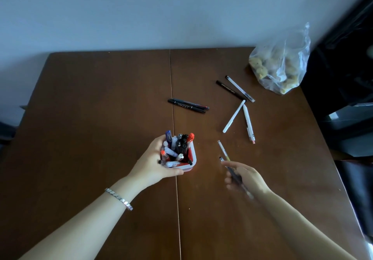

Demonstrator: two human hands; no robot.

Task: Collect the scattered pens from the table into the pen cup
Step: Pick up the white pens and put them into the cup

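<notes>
Pen cup (186, 160) (already crowded), clasped by left fingers (161, 171), stands just left of the right fingers (234, 167) clamped on a pen (234, 176) pointing far-left.

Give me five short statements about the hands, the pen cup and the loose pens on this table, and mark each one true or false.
1. The left hand grips the pen cup. True.
2. The pen cup is empty. False: it is crowded with pens and markers.
3. The right hand holds a pen. True, though motion blur hides whether it holds more than one.
4. Every pen has left the wooden table. False: several remain, among them two white pens and a dark pair.
5. The plastic bag sits at the near left corner. False: it is at the far right corner.
</notes>
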